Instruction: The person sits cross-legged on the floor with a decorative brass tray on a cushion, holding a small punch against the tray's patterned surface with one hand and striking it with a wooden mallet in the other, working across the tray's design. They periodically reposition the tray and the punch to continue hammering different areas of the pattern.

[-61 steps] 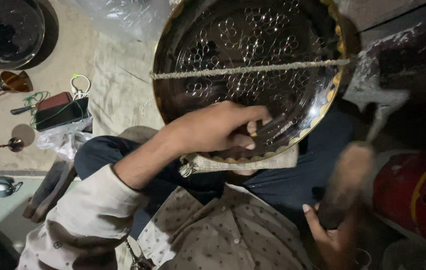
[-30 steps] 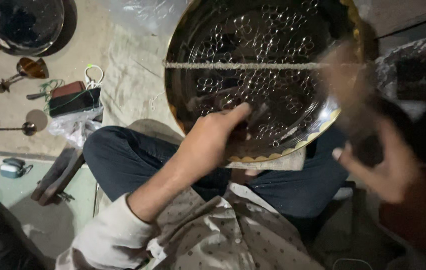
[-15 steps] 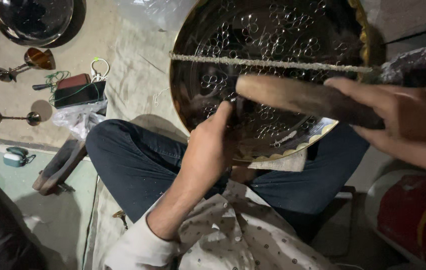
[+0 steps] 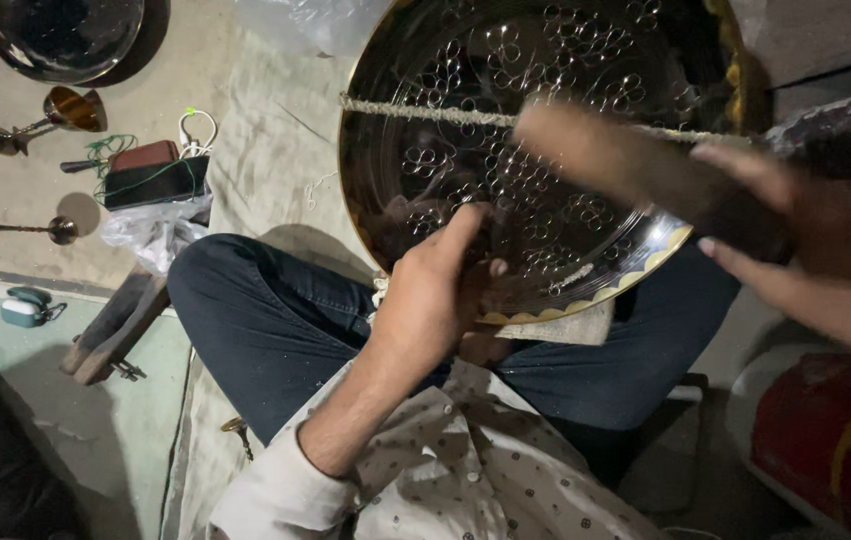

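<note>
A large round metal tray (image 4: 546, 90) with punched flower patterns and a gold scalloped rim rests tilted on my crossed legs. A rope (image 4: 416, 112) runs across its face. My left hand (image 4: 436, 290) presses on the tray's lower part, fingers closed around a small dark tool that is mostly hidden. My right hand (image 4: 796, 240) grips a wooden mallet (image 4: 616, 160), blurred by motion, held above the tray's right half.
A dark metal bowl (image 4: 61, 35) lies at the top left. Brass goblets (image 4: 41, 115) and a box with cables (image 4: 156, 175) lie on the floor at left. A wooden block (image 4: 116, 325) sits by my knee. A red cylinder (image 4: 826, 440) stands at the lower right.
My right hand has swung the mallet up from the lower right and across over the tray. My left hand has stayed on the tray's lower part. The view has shifted a little.
</note>
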